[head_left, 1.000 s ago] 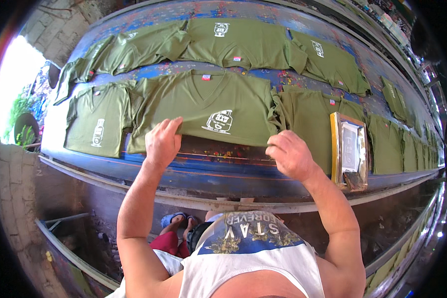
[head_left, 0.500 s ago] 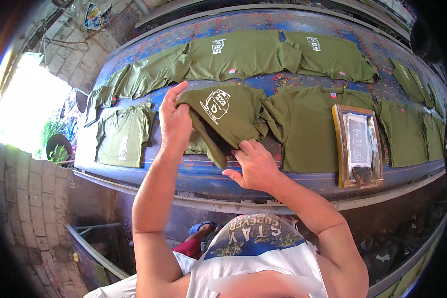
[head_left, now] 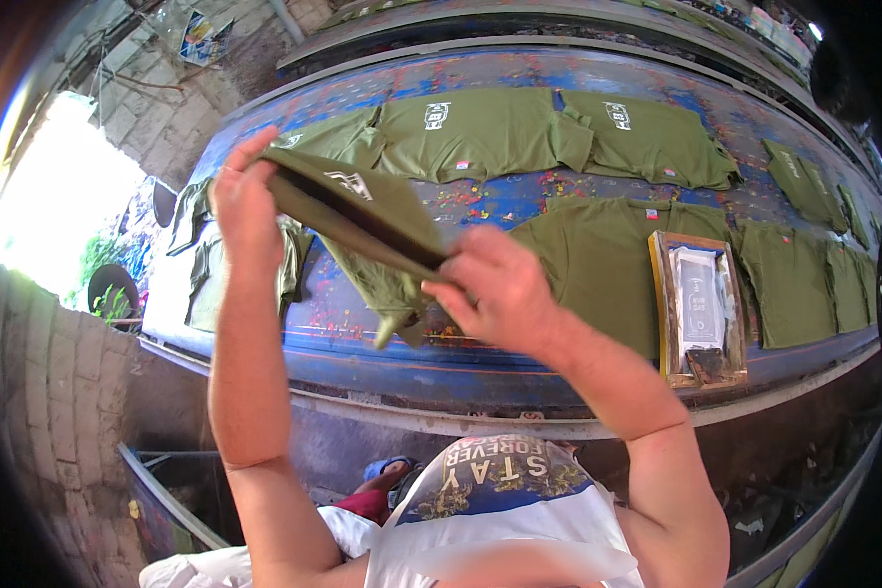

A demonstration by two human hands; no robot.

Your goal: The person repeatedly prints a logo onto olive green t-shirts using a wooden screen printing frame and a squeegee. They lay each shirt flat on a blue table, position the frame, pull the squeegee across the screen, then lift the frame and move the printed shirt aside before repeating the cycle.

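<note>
Pinched an olive shirt [head_left: 389,206] at both ends of its opening, stretched slantwise from left hand [head_left: 246,201], far left, to right hand [head_left: 498,284], near right

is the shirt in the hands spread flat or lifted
Lifted: the left hand and right hand hold the shirt by its gaping edge, cloth hanging crumpled below.
</note>
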